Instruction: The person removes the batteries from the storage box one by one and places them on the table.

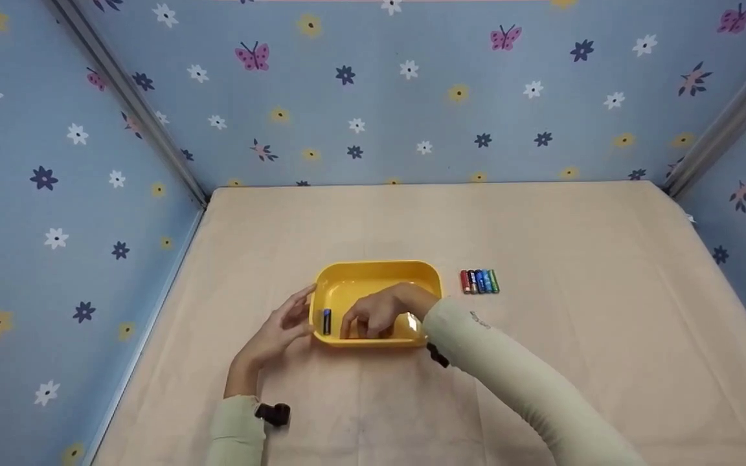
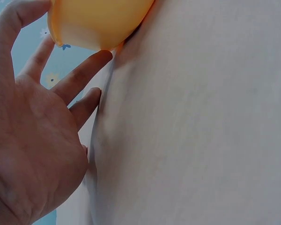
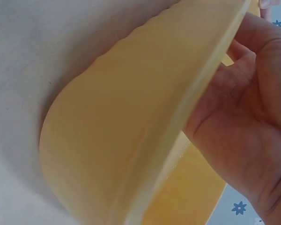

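Note:
A yellow plastic tray (image 1: 373, 266) sits on the cloth-covered table. My left hand (image 1: 276, 333) is at its left side, fingers spread and fairly straight, fingertips touching the rim and wall; the left wrist view shows this hand (image 2: 42, 126) with its palm bare. Inside the tray, a dark battery with a blue end (image 1: 327, 321) lies along the left wall. My right hand (image 1: 379, 314) reaches into the tray just right of that battery, fingers bent downward near the front wall. In the right wrist view the tray wall (image 3: 112, 108) hides those fingertips, so I cannot tell what they hold.
To the right of the tray, several batteries (image 1: 479, 281) in red, black, blue and green lie side by side in a row. Flower-patterned panels (image 1: 386, 97) stand along the back and sides of the table (image 1: 574, 388).

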The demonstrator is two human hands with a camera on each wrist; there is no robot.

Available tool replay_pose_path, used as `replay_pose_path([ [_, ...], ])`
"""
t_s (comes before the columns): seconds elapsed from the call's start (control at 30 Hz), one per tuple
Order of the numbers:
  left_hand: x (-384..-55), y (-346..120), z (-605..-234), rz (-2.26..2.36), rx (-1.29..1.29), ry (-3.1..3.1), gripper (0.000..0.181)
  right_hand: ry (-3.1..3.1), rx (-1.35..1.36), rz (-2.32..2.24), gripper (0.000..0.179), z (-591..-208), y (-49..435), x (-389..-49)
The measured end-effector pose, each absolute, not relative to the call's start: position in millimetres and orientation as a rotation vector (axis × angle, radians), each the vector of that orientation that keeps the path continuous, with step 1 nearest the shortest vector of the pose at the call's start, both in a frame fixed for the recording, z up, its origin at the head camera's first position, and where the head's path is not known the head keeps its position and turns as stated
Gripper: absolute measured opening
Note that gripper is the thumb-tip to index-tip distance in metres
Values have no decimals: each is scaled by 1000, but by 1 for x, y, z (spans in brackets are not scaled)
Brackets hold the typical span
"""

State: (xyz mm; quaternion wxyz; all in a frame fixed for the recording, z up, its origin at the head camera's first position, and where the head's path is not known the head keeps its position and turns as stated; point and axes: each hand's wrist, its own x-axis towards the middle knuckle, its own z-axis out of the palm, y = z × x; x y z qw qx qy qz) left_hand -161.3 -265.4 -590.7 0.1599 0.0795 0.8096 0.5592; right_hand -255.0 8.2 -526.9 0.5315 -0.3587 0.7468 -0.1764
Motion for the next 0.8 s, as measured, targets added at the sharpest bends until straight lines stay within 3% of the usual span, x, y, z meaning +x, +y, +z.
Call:
replay_pose_path([
  [0.8,-161,-265,-591,1602,247,2328,82,1700,-744,-463,50,-508,25,-267],
])
